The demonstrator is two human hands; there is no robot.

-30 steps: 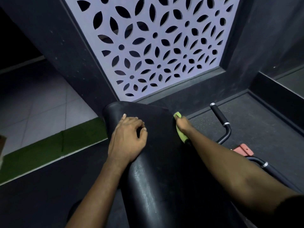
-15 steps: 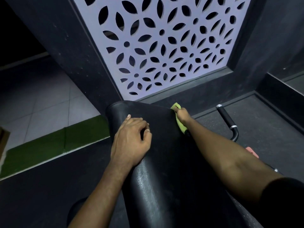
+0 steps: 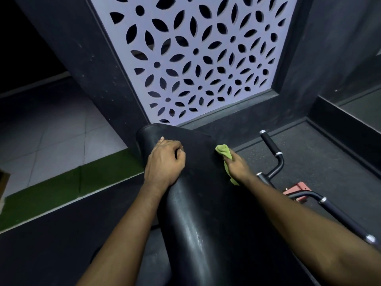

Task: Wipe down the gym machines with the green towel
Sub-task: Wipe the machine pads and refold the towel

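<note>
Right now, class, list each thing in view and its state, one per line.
black pad: left hand on top
green towel: bunched, pressed against the pad's right edge
left hand: fingers curled, resting on the pad
right hand: grips the towel
handlebar: untouched

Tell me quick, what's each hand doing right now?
Left hand: fingers curled, holding nothing, resting on the black pad.
Right hand: gripping the green towel.

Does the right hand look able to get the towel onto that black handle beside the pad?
Probably yes. The right hand, gripping the green towel at the right edge of the pad, has the black handle just to its right, with only bare floor between them and nothing blocking.
</note>
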